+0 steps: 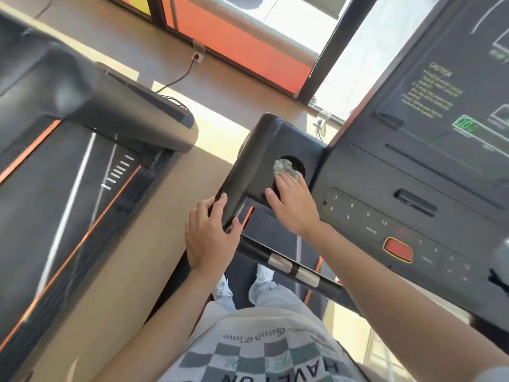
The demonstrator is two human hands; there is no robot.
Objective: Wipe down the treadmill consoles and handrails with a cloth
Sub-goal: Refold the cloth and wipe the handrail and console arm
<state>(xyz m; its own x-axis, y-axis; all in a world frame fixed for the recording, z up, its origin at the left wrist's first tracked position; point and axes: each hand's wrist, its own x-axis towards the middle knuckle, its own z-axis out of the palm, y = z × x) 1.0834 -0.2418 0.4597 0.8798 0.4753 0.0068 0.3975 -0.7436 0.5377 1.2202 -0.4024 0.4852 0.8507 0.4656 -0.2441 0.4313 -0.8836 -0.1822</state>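
I stand on a black treadmill whose console [413, 166] fills the right side, with number keys and a red stop button [398, 249]. My right hand [292, 205] presses a crumpled grey-green cloth [286, 168] into the round cup holder [292, 164] at the console's left wing. My left hand [212, 235] grips the black left handrail [234, 183] just below that wing. A crossbar with metal pulse sensors [294, 268] runs under my right forearm.
A second treadmill [82, 166] stands to the left, across a strip of tan floor [132, 271]. A power cable [179, 75] runs to a floor socket by the orange window wall [242, 45]. My legs and shoes show on the belt below.
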